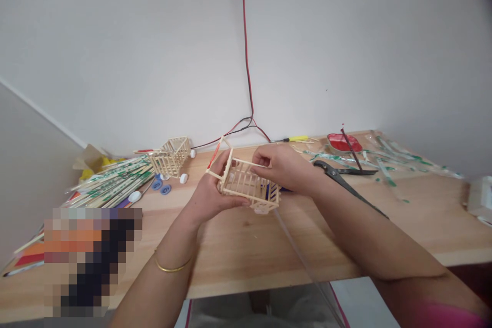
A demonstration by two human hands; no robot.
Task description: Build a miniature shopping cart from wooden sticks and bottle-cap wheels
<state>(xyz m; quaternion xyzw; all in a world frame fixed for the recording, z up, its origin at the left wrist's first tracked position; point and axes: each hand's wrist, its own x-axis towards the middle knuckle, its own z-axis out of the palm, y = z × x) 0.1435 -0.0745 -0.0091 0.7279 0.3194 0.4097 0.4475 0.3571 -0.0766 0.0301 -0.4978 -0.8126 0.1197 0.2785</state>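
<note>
A small model cart (246, 183) of pale wooden sticks is held up over the table, tilted, with an orange-red bar on its handle. My left hand (209, 197) is closed round the handle end, its thumb along the near side. At the far rim, the fingers of my right hand (280, 164) are curled and pinched against the sticks; their tips are partly hidden. A white wheel (261, 210) shows under the cart. Behind to the left stands a second stick cart (171, 156) with white wheels.
Blue bottle caps (165, 189) and packets of sticks (115, 182) lie left. To the right are black-handled scissors (346, 184), a red-filled dish (344, 142) with a stick across it, and torn wrappers (388, 171). A yellow-handled tool (298, 139) and a red-black cable (246, 36) are near the wall.
</note>
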